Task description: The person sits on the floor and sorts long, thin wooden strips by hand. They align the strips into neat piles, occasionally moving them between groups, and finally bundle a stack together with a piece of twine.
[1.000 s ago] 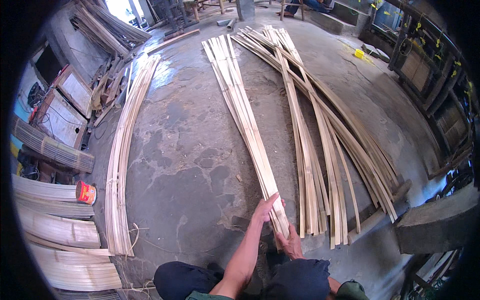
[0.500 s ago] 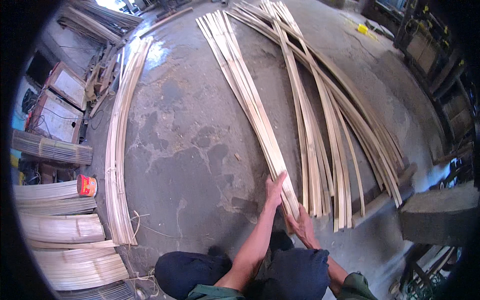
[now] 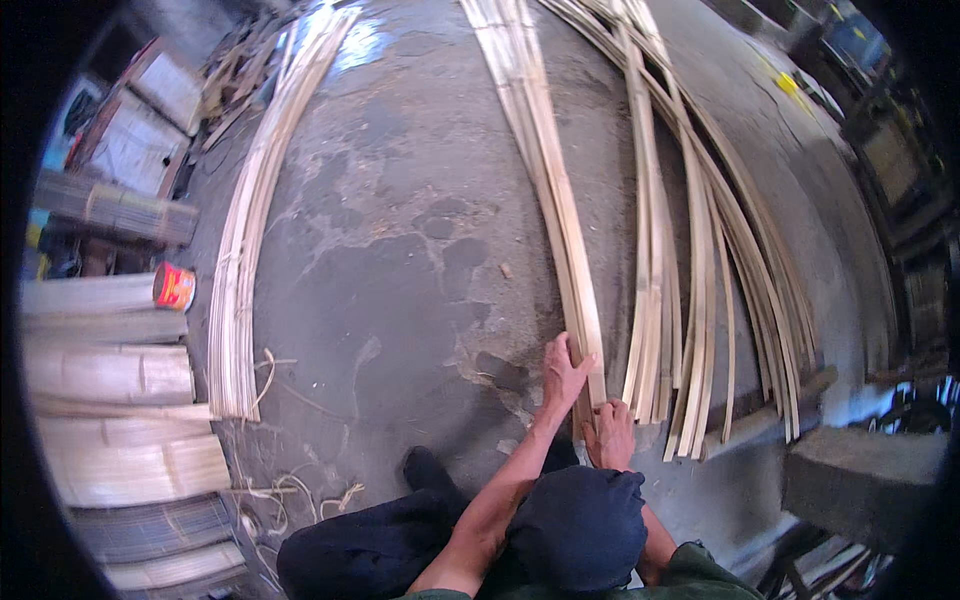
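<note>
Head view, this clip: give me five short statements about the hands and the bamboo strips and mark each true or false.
1. Both hands rest on the near end of the middle bundle of bamboo strips. True: the left hand and right hand both touch it.
2. The strips lie on a wooden table. False: they lie on a stained concrete floor.
3. A red can stands at the left, by stacked bamboo. True.
4. The left hand holds a knife. False: no tool shows in it.
5. The left bundle is touched by a hand. False: it lies apart from both hands.
</note>
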A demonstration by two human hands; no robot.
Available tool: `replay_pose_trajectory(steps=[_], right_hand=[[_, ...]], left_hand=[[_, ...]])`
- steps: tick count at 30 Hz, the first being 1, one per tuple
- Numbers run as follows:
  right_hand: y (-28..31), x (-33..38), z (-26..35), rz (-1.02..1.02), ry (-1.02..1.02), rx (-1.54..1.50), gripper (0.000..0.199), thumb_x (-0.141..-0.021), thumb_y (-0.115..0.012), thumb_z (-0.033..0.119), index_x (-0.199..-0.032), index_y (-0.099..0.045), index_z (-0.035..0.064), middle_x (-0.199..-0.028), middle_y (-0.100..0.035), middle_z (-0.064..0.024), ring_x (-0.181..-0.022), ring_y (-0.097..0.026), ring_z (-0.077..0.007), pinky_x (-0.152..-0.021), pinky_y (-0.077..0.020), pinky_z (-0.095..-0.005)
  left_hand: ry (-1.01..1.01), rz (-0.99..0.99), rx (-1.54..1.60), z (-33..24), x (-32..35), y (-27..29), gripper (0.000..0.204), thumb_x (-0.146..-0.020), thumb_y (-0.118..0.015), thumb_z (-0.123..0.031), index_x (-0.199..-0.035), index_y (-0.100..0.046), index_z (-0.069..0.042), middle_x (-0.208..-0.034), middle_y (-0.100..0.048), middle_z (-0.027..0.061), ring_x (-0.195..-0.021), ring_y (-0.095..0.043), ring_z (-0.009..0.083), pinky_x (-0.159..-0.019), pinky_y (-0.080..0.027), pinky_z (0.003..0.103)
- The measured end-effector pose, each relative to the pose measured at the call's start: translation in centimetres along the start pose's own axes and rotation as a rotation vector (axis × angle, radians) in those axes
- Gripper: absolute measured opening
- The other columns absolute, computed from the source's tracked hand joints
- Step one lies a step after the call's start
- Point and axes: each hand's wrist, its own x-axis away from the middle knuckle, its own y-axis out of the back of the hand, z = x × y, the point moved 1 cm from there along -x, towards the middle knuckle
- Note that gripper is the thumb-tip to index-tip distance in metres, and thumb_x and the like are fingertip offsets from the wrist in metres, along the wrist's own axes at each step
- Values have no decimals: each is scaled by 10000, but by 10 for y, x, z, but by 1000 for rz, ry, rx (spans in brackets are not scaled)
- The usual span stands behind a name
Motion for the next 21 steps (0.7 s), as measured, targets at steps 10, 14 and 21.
replay_pose_trajectory(steps=[10, 14, 21], right_hand=[[-3, -5, -8, 223, -109, -488, 279, -817, -675, 148, -1021, -525, 30, -861, -603, -186, -747, -631, -386, -644, -494, -470], [2, -12, -18, 167, -45, -320, 294, -815, -648, 133, -1051, -507, 27, -822, -648, -207, -761, -648, -395, -665, -501, -475], [21, -16, -1, 188, -105, -332, 420, -827, -658, 179, -1180, -498, 19, -806, -657, -203, -754, -668, -361, -692, -515, -429]], left_hand=[[12, 23, 97, 29, -11, 21, 450, -818, -701, -247, -1162, -538, -6, -818, -625, 124, -742, -621, 234, -688, -504, 385], [20, 19, -69, 27, -11, 15, 417, -858, -640, -196, -1199, -526, 15, -866, -660, 145, -783, -643, 235, -726, -514, 378], [323, -297, 347, 48, 5, 15, 484, -875, -642, -349, -1187, -524, 2, -962, -633, 244, -905, -636, 343, -821, -489, 423]])
